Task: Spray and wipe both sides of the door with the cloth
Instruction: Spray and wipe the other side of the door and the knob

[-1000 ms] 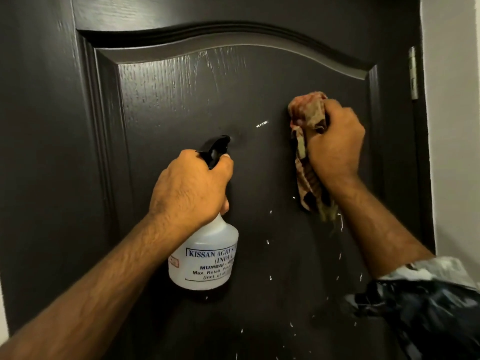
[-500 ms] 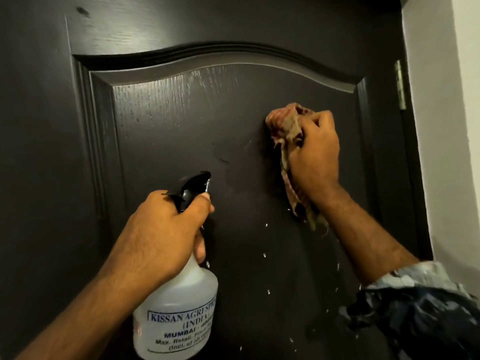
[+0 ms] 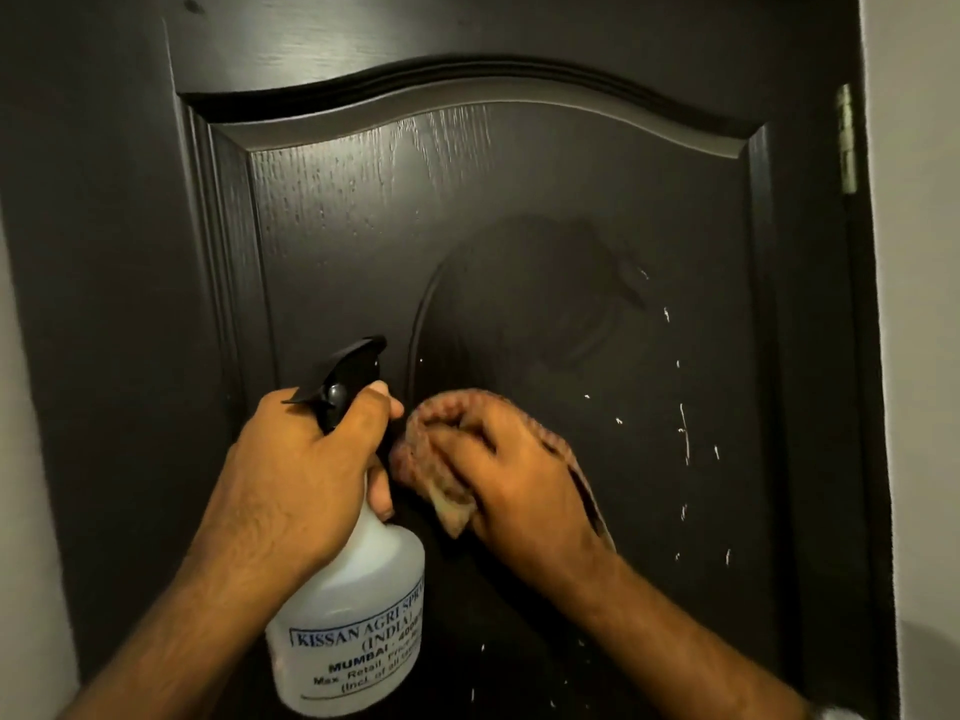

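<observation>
Door (image 3: 332, 241) directly ahead of both my hands: dark brown, wood-grain texture, raised panel with an arched moulded top. Curved wet smear on the panel above my right hand; pale droplets and a thin run streak the surface to its right and below. Fine spray speckles higher up, above my left hand.

Cloth (image 3: 431, 449), reddish-brown checked, bunched and soft, pressed against the panel; my right hand (image 3: 519, 475) lies over it with fingers curled into the folds, motion-blurred. A tail of cloth hangs below the wrist.

Left hand (image 3: 296, 475) grips the neck of the spray bottle (image 3: 353, 615), forefinger over the black trigger head. Bottle translucent white plastic, rounded, printed blue-bordered label.

Metal hinge (image 3: 847, 142) up to the right, at the door's edge; pale wall (image 3: 924, 356) beyond.
</observation>
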